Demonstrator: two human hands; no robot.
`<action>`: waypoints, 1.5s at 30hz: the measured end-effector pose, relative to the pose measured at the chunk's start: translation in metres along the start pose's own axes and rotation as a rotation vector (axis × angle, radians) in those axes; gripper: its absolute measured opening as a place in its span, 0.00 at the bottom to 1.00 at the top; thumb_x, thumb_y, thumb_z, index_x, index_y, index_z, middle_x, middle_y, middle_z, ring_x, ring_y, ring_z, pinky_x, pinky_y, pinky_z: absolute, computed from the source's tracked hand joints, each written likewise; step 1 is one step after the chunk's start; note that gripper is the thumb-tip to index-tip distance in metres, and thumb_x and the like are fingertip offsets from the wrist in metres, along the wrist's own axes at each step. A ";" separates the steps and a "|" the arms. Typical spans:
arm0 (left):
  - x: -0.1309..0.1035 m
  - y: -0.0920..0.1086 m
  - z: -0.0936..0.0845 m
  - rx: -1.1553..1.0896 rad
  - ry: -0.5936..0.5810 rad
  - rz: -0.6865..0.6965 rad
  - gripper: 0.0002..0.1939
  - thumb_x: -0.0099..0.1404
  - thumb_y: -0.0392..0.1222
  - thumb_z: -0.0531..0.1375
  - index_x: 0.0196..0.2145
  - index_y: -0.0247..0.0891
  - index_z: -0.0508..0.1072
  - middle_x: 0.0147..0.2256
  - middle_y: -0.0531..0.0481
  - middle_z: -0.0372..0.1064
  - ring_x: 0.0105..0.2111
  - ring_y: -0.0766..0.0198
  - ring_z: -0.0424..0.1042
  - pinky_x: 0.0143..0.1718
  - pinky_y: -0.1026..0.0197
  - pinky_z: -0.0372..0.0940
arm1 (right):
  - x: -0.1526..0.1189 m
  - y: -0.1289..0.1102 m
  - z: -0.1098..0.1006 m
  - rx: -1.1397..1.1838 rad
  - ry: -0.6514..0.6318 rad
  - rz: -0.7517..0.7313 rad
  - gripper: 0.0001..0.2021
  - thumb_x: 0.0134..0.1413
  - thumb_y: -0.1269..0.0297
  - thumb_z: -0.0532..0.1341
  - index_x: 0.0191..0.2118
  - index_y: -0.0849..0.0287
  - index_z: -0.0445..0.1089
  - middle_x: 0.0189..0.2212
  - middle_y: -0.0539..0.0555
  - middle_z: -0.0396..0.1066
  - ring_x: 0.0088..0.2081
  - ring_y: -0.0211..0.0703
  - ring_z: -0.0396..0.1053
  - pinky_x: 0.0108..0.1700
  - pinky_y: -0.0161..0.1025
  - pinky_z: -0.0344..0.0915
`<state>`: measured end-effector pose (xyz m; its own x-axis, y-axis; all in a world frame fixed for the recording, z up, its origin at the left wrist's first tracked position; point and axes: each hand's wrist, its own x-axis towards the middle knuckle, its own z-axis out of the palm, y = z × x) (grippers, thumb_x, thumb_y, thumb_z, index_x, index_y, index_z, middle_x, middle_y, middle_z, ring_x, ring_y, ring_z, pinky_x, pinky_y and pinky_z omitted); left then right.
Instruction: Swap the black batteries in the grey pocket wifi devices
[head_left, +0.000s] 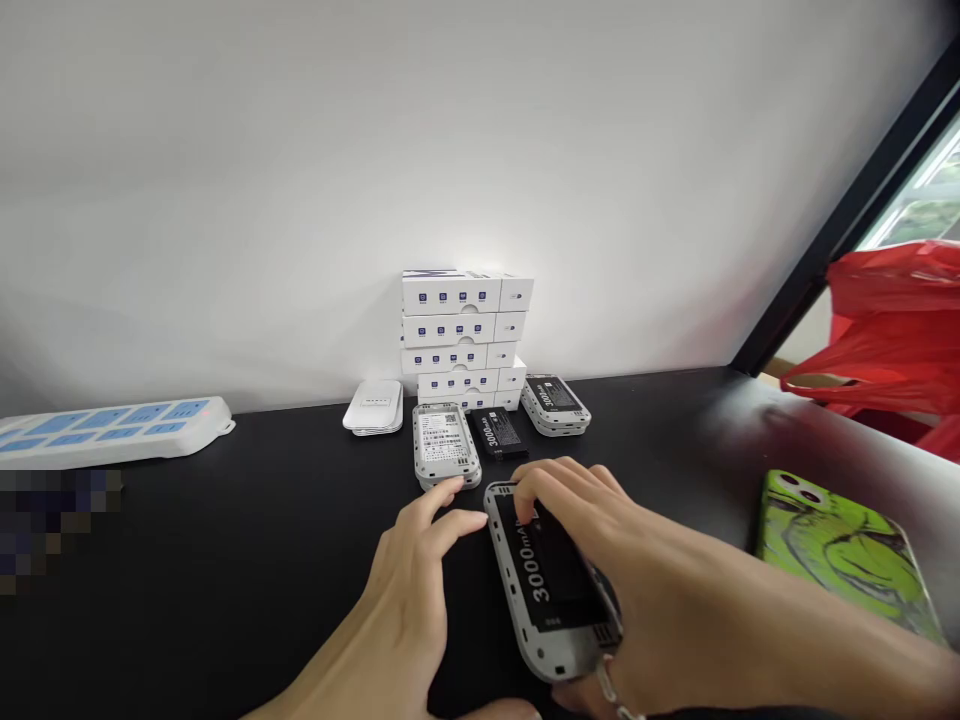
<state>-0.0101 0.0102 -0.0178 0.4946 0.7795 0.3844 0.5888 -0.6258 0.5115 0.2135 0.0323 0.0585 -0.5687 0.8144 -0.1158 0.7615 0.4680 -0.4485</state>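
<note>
Right hand clasps a white casing.
Black battery inside (it reads 3000); left hand, fingers wide, beside the rim.

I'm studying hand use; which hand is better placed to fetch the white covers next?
Probably the left hand: it grips nothing and is nearer the white covers; the right hand holds the casing.

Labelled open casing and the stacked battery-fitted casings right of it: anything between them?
Yes, head view: one loose black 3000mAh battery, label up on the black table, in front of the stacked white boxes.
</note>
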 end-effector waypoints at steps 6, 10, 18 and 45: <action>0.001 -0.006 0.000 0.028 -0.034 0.018 0.52 0.54 0.56 0.69 0.63 0.54 0.38 0.65 0.35 0.47 0.61 0.35 0.58 0.52 0.30 0.64 | 0.014 0.011 0.016 0.233 -0.015 -0.124 0.38 0.31 0.58 0.75 0.52 0.55 0.61 0.56 0.54 0.58 0.56 0.48 0.59 0.57 0.38 0.61; 0.001 -0.010 0.002 0.025 0.003 0.005 0.53 0.53 0.59 0.69 0.63 0.55 0.37 0.63 0.36 0.52 0.60 0.36 0.60 0.51 0.30 0.66 | 0.014 0.018 0.014 0.291 -0.058 -0.159 0.44 0.37 0.56 0.74 0.61 0.54 0.57 0.60 0.54 0.58 0.59 0.48 0.58 0.60 0.36 0.57; 0.000 0.001 -0.002 -0.014 0.001 -0.111 0.49 0.54 0.51 0.71 0.61 0.62 0.42 0.61 0.43 0.57 0.58 0.41 0.63 0.51 0.33 0.67 | 0.014 0.016 0.006 0.290 -0.053 -0.154 0.40 0.34 0.52 0.75 0.56 0.54 0.63 0.52 0.53 0.65 0.54 0.49 0.63 0.54 0.38 0.60; 0.001 0.002 -0.001 -0.074 0.038 -0.105 0.42 0.55 0.50 0.69 0.59 0.54 0.47 0.57 0.41 0.59 0.55 0.43 0.68 0.49 0.41 0.71 | 0.025 0.002 -0.003 0.125 -0.063 -0.148 0.33 0.25 0.59 0.77 0.39 0.58 0.60 0.42 0.50 0.58 0.46 0.46 0.57 0.54 0.44 0.58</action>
<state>-0.0090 0.0101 -0.0154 0.4077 0.8418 0.3538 0.5862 -0.5384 0.6054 0.2013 0.0544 0.0575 -0.6928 0.7150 -0.0937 0.6256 0.5314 -0.5712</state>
